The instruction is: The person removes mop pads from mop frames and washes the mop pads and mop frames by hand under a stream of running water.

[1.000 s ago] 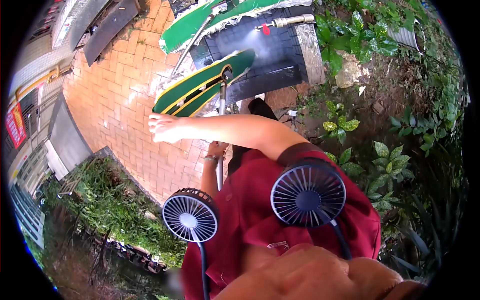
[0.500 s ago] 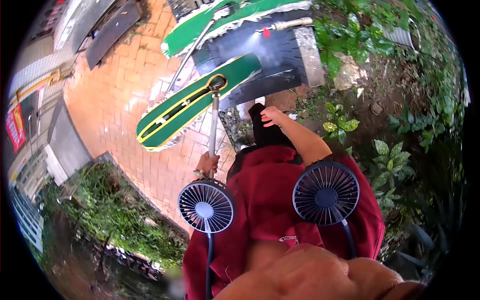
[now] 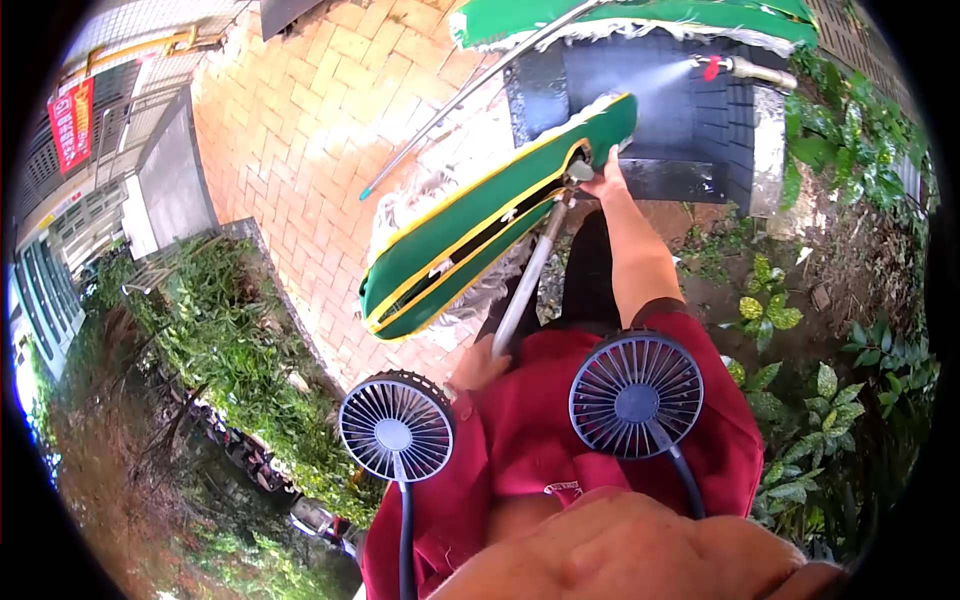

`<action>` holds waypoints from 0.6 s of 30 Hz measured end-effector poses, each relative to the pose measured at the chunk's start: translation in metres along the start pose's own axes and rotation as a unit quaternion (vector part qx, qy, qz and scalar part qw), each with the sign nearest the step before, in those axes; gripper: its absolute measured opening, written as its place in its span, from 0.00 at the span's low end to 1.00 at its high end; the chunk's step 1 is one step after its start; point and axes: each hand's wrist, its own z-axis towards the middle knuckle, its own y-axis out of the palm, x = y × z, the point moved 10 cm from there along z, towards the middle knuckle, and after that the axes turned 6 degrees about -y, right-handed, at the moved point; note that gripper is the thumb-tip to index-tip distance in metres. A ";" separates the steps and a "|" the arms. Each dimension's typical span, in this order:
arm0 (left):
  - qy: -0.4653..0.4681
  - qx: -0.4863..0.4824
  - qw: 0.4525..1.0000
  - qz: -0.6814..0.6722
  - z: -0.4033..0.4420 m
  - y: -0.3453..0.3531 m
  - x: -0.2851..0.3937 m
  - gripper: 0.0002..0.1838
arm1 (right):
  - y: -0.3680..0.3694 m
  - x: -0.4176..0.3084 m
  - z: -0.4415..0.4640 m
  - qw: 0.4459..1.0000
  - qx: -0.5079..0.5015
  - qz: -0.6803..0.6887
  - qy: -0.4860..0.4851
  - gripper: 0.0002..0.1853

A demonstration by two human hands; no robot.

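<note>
A long green mop head with yellow edging (image 3: 470,235) is tilted in front of me, white fringe showing along its sides. Its grey metal pole (image 3: 530,280) runs down toward my body, and my left hand (image 3: 480,366) is wrapped round the lower part. At the upper right end of the mop head, my right hand (image 3: 608,180) grips its edge beside the pole joint. Water sprays from a tap with a red handle (image 3: 712,68) over a dark tiled basin (image 3: 690,125). The upper end of the mop head is near the spray.
Another green mop (image 3: 640,18) lies across the basin's far side, its thin pole (image 3: 450,110) slanting down over the brick paving (image 3: 300,160). Leafy plants (image 3: 815,430) grow at the right, and a hedge (image 3: 215,320) at the left. Two small fans (image 3: 636,402) hang before my chest.
My right hand has moved from beside my dark-clad leg up to the mop head. The mop head has turned and come nearer, and my left hand is closer to my body. The view has shifted.
</note>
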 end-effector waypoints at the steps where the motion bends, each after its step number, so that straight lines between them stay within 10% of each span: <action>1: 0.000 -0.012 1.000 0.015 0.001 -0.010 0.003 0.19 | 0.023 0.003 -0.014 0.997 -0.046 0.037 -0.047 0.42; 3: -0.077 -0.033 0.996 0.017 -0.004 -0.040 0.004 0.17 | 0.038 0.016 -0.010 0.987 -0.051 0.118 -0.100 0.40; 9: 0.092 0.071 0.986 0.118 0.041 -0.129 -0.091 0.12 | 0.071 0.021 -0.074 0.958 -0.095 0.209 -0.172 0.37; 18: 0.103 -0.067 0.992 -0.015 0.030 -0.115 -0.026 0.13 | 0.060 -0.084 -0.240 0.909 -0.178 0.217 -0.309 0.32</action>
